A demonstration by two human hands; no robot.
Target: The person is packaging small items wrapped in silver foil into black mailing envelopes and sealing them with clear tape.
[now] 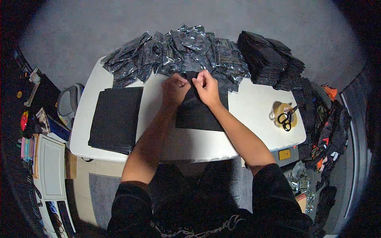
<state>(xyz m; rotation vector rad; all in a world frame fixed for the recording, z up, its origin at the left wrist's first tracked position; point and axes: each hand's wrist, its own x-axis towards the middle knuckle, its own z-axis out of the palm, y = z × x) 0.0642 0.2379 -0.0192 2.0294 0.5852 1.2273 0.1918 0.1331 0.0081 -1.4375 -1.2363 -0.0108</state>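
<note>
A flat black fabric piece (pixel 202 117) lies at the middle of the white table (pixel 254 115). Its far end is between my two hands. With bent fingers, my left hand (pixel 176 88) pinches the cloth at its upper left. Close by on the other side, my right hand (pixel 207 89) grips the same end between thumb and fingers. A bit of dark cloth shows raised between the two hands. The exact fold under the fingertips is hidden. Just beyond my hands lies a heap of black items in shiny clear plastic bags (pixel 194 43).
A neat stack of black fabric pieces (pixel 115 119) sits on the left. Thick piles of folded black fabric (pixel 268 59) stand at the far right. Black-handled scissors (pixel 284 121) rest on a roll of tape (pixel 291 111). A white cabinet (pixel 51 166) stands on the floor at left.
</note>
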